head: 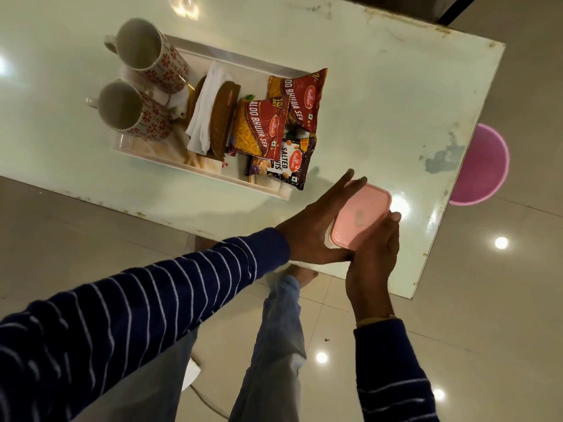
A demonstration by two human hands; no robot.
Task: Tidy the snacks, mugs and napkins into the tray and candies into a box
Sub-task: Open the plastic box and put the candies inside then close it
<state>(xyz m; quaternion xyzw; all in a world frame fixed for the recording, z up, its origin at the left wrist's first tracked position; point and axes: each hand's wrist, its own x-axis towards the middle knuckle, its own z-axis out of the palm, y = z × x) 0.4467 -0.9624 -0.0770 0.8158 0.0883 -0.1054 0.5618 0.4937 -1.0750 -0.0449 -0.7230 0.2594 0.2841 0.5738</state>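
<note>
— Two hands on one box? What is it made of?

— Smooth pink plastic, a rounded-rectangle box (359, 216) with its lid on, near the front corner of the glossy pale table (380, 95). The left hand (316, 226) lies along its left side with fingers straight and together; the right hand (373, 260) presses against its right side, fingers curled up along the edge. Whatever is inside is hidden by the lid.

— And the tray?

— Shallow, rectangular, white tray (243, 60), well apart from the box. At its left end stand two white ceramic mugs with a red flower print (143, 83), both empty. Beside them a brown woven holder (221, 117) grips crumpled white paper napkins (204, 117). At the right lie three shiny foil snack packets (280, 123): two red, one dark, the dark one overhanging the rim.
</note>
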